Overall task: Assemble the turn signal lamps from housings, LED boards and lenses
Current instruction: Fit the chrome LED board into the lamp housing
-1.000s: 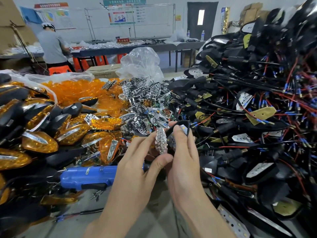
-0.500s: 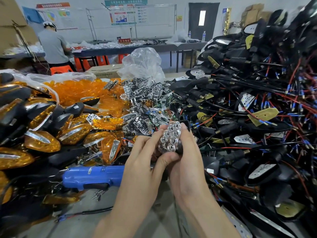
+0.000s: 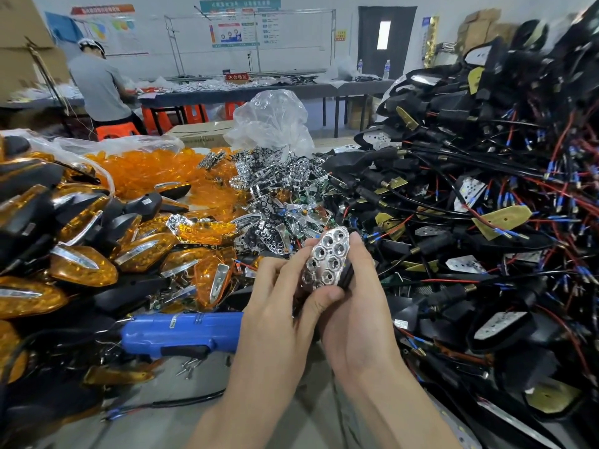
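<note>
Fingers (image 3: pixel 324 299) grip chrome reflector (image 3: pixel 327 260); blue screwdriver (image 3: pixel 181 332) left, housings (image 3: pixel 453 102) right.

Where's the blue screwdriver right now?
In the head view the blue screwdriver lies left of centre, its right end behind the left hand, just in front of the amber lamps.

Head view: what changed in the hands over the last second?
The chrome reflector turned from edge-on to face the camera and came onto the black housing. The left hand keeps pinching it, thumb now at its lower end; the right hand keeps holding the housing. The blue screwdriver and the amber lens heap stayed put.
</note>
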The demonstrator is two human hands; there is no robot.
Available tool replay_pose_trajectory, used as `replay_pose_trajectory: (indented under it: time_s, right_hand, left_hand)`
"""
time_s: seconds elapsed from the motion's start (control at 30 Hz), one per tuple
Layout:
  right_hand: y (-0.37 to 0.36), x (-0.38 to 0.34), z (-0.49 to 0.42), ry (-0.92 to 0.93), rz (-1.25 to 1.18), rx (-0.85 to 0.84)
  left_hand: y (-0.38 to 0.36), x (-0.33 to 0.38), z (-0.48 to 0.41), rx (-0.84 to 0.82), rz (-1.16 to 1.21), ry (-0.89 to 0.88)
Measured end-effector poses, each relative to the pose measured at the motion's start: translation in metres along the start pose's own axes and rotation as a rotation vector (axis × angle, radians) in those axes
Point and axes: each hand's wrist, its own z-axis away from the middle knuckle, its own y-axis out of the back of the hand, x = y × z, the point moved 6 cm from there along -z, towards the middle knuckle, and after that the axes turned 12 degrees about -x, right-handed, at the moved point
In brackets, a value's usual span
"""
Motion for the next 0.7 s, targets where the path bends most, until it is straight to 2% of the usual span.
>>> replay_pose_trajectory:
  time_s: [0.23,0.5,0.7]
  right_hand:
    - [0.004,-0.001,-0.002,0.016,0.002,-0.062]
    - [0.006,-0.001,-0.007,0.032,-0.012,-0.048]
    - [0.002,0.002,-0.007,0.034,-0.04,-0.048]
  left_hand:
    - [0.0,-0.005,-0.002,0.012,0.072,0.031]
    - [0.001,-0.01,-0.002,-0.172,0.117,0.013]
    - [0.004,-0.01,0.001,-0.109,0.049,-0.021]
